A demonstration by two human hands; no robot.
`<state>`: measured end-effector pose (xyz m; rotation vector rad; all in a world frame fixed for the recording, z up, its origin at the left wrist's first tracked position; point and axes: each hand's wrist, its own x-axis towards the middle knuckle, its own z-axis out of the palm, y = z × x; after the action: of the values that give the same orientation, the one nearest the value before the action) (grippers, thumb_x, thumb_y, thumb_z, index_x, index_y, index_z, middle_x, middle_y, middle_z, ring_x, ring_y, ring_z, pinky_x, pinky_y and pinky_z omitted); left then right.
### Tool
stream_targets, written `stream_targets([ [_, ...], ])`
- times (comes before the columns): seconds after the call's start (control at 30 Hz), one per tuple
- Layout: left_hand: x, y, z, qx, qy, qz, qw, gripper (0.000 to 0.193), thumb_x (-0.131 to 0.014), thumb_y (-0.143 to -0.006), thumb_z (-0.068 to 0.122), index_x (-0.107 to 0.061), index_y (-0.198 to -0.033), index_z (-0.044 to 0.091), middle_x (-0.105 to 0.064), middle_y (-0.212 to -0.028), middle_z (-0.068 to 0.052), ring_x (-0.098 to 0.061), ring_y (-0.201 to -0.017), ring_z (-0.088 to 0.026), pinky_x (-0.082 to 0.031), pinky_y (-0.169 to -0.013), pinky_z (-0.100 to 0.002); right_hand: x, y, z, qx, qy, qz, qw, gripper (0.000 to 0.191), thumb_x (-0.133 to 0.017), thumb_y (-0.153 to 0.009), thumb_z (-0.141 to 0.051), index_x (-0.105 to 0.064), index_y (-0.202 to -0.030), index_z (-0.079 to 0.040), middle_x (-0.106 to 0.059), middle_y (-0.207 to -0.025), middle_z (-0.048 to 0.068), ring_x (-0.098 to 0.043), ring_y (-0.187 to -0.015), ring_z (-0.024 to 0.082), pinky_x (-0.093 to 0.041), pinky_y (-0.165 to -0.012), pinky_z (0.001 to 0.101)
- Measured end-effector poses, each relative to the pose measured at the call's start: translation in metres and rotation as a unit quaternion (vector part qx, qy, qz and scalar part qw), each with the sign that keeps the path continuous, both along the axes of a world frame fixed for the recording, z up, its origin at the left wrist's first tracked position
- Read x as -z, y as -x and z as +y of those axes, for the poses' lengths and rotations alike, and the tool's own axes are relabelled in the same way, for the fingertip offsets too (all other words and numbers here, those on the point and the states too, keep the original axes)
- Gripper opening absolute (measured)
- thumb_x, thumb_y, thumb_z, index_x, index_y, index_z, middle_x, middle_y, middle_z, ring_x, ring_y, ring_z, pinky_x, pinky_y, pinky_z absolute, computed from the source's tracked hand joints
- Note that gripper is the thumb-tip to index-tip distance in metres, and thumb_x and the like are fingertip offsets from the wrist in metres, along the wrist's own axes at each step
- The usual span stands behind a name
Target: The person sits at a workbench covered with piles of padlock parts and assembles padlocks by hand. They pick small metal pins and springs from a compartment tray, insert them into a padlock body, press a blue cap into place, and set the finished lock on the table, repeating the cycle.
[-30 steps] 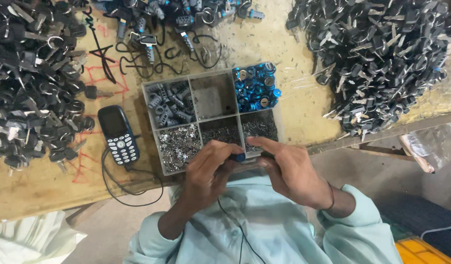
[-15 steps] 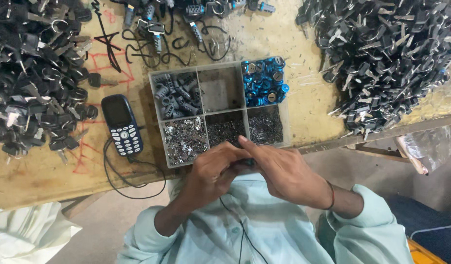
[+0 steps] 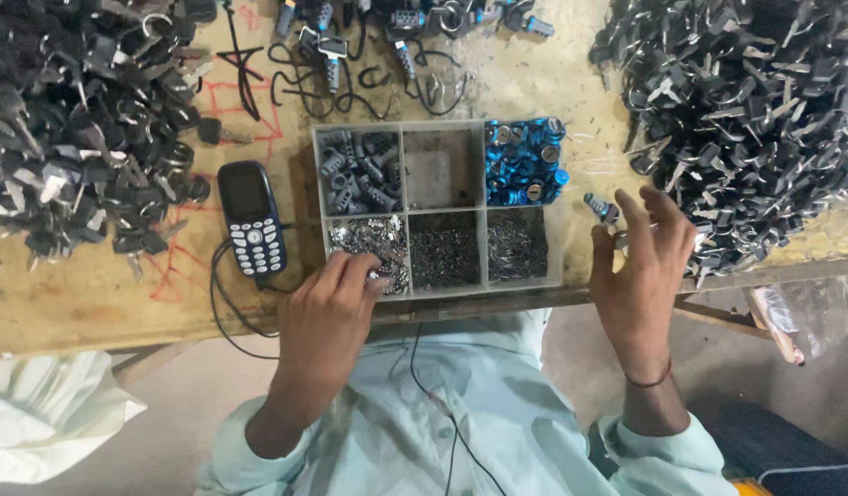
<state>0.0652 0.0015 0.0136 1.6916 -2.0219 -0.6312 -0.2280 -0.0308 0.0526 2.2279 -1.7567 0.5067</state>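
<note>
Pinching at the near-left compartment of the divided tray (image 3: 440,290), your left hand (image 3: 327,312) has its fingertips (image 3: 373,280) bunched down into the small silvery parts (image 3: 364,241); whether the grip has closed on a piece cannot be told, as the fingers hide it. Your right hand (image 3: 644,271) hovers off the tray's right side with fingers spread wide and nothing held, just beside a small cylinder part with a blue end (image 3: 602,208) lying loose on the table (image 3: 93,294).

The tray sits at the table's near edge, directly before you, which keeps each bin within a short reach. Sorting appears deliberate: grey barrel pieces (image 3: 355,174) far left, a nearly bare middle bin, blue caps (image 3: 522,161) far right, fine dark bits in the other near bins.

Heaps of dark keys (image 3: 75,119) and (image 3: 764,119) flank the tray on both sides. A keypad phone (image 3: 251,219) lies just left of the tray, its cable trailing over the edge towards you
</note>
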Motion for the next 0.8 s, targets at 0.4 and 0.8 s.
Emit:
stream_targets([
  [0.4, 0.011, -0.010, 0.014, -0.039, 0.015, 0.098, 0.994, 0.015, -0.072, -0.090, 0.011, -0.059, -0.095, 0.010, -0.065, -0.092, -0.006, -0.069, -0.078, -0.031, -0.054, -0.064, -0.043, 0.040, -0.075, -0.015, -0.265, -0.326, -0.024, 0.907, 0.016, -0.066, -0.087, -0.017, -0.055, -0.093, -0.007, -0.055, -0.089, 0.009, -0.061, -0.086, 0.030, -0.049, -0.060, 0.0453],
  [0.8, 0.012, -0.019, 0.021, -0.084, 0.098, 0.193, 0.973, 0.021, -0.075, -0.087, 0.004, -0.068, -0.106, 0.009, -0.069, -0.093, -0.009, -0.070, -0.085, -0.030, -0.056, -0.071, -0.040, 0.032, -0.080, -0.009, -0.187, -0.337, -0.136, 0.913, 0.010, -0.065, -0.091, -0.013, -0.063, -0.101, -0.011, -0.062, -0.099, 0.010, -0.065, -0.081, 0.035, -0.053, -0.063, 0.0459],
])
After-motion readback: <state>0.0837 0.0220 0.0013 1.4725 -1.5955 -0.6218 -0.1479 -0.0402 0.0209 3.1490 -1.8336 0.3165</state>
